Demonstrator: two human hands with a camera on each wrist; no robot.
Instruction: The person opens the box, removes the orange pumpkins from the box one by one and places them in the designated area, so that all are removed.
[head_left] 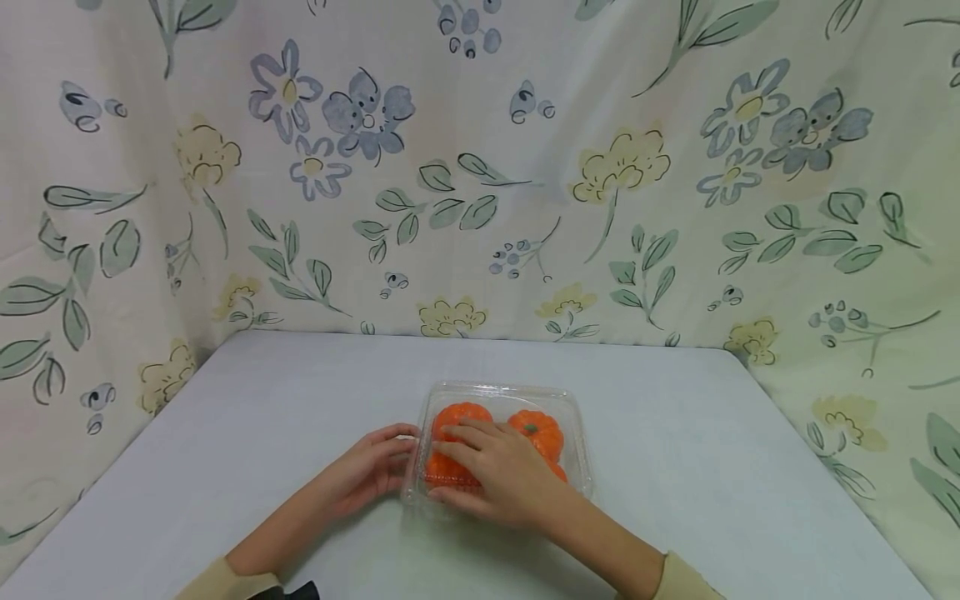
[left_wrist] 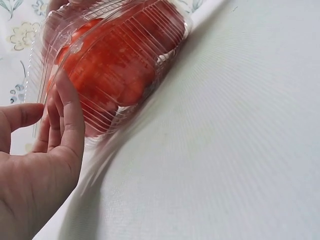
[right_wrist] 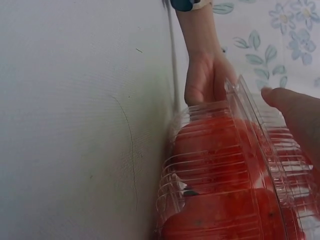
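Observation:
A clear plastic clamshell box (head_left: 577, 467) sits on the table, its ribbed lid over the base. Inside are several orange pumpkins (head_left: 542, 430), one showing a green stem. My left hand (head_left: 366, 472) is at the box's left side, fingers loosely bent and fingertips right at the rim. In the left wrist view the thumb stands apart from the fingers beside the rim. Over the top of the lid lies my right hand (head_left: 501, 473), its fingers spread and fairly straight, hiding part of the pumpkins. In the right wrist view its thumb (right_wrist: 292, 106) shows above the lid edge.
The white table (head_left: 300, 392) reaches out on both sides of the box. Behind and beside it hangs a floral cloth (head_left: 465, 233). A dark band sits at the left wrist, near the front edge of the head view.

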